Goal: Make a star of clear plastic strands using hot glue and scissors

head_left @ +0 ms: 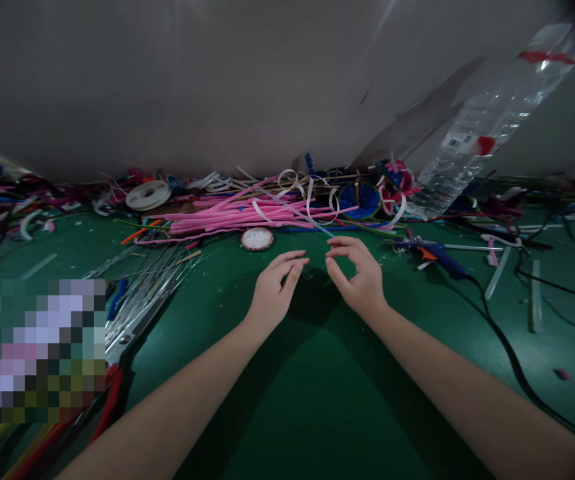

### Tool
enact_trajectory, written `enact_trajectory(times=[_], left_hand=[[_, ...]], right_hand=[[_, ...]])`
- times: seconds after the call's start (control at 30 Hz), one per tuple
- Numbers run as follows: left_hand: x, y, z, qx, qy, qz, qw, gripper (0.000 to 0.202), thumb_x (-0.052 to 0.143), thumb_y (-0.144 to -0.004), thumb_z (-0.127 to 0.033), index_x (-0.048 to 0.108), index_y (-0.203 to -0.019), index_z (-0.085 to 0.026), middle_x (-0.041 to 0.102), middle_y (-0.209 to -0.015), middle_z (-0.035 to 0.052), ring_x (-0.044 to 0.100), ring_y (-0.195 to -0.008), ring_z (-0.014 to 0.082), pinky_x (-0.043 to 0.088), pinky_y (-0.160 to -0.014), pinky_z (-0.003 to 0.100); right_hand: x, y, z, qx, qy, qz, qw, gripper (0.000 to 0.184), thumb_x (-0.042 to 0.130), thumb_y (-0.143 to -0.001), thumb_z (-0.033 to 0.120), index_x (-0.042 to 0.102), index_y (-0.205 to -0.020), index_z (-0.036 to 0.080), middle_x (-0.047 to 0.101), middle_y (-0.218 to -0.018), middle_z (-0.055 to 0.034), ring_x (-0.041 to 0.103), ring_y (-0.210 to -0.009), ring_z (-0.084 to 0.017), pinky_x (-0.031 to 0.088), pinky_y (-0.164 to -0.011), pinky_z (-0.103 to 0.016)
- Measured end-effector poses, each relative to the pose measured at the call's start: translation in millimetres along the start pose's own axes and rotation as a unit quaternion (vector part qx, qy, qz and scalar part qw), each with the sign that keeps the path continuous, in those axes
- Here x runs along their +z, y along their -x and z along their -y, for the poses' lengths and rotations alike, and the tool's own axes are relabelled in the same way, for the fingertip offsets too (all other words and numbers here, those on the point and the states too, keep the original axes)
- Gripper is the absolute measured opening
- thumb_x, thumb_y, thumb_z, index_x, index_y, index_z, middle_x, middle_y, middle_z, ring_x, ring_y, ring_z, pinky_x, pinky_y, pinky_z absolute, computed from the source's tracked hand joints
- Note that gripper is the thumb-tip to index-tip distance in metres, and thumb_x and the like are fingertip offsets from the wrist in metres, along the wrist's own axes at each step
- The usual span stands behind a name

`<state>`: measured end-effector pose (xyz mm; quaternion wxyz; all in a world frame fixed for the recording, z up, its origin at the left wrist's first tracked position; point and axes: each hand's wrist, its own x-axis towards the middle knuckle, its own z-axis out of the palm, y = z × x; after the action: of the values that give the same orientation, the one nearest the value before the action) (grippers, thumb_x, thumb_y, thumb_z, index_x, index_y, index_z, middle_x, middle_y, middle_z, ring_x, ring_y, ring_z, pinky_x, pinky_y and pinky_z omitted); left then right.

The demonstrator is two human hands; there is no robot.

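"What are the hands holding?"
"Just in front of the pink stems [217, 217], the left hand [273, 287] has fingertips nearly together, the right hand [362, 277] a narrow gap; can't tell if they grip anything fine."
"Containers?"
"One round dish [257, 247] touching-close before the stems, whitish inside; one bottle [490, 127] right of them, tilted."

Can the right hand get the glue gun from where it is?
Probably yes: the glue gun lies off to the right of the right hand, with mostly bare table between. I can't tell whether that hand holds something thin.
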<state>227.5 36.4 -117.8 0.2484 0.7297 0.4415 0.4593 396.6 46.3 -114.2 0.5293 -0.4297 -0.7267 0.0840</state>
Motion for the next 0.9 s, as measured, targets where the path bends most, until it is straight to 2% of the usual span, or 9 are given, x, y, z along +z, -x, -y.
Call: enact_trajectory(times=[0.3,0.9], left_hand=[[-0.2,-0.3,-1.1,-0.001,0.004,0.002,1.000,0.030,0.036,-0.091,-0.030,0.063,-0.101,-0.022,0.058,-0.115,0.0047,0.052,-0.110,0.0175,0.041,-0.094,0.036],[-0.1,-0.1,-2.1,-0.005,0.012,0.001,1.000,0.030,0.037,-0.091,-0.030,0.063,-0.101,-0.022,0.058,-0.116,0.0042,0.052,-0.110,0.0172,0.041,-0.095,0.035]], right_hand=[[0.6,-0.2,-3.1,-0.003,0.003,0.016,1.000,0.017,0.048,-0.083,0.028,0.063,-0.078,0.023,0.059,-0.100,-0.0065,0.057,-0.092,-0.021,0.048,-0.080,-0.040],[0.0,-0.6,-0.6,-0.011,-0.001,0.040,0.999,0.022,0.044,-0.086,0.028,0.066,-0.087,0.024,0.061,-0.096,-0.0059,0.058,-0.092,-0.019,0.049,-0.080,-0.038]])
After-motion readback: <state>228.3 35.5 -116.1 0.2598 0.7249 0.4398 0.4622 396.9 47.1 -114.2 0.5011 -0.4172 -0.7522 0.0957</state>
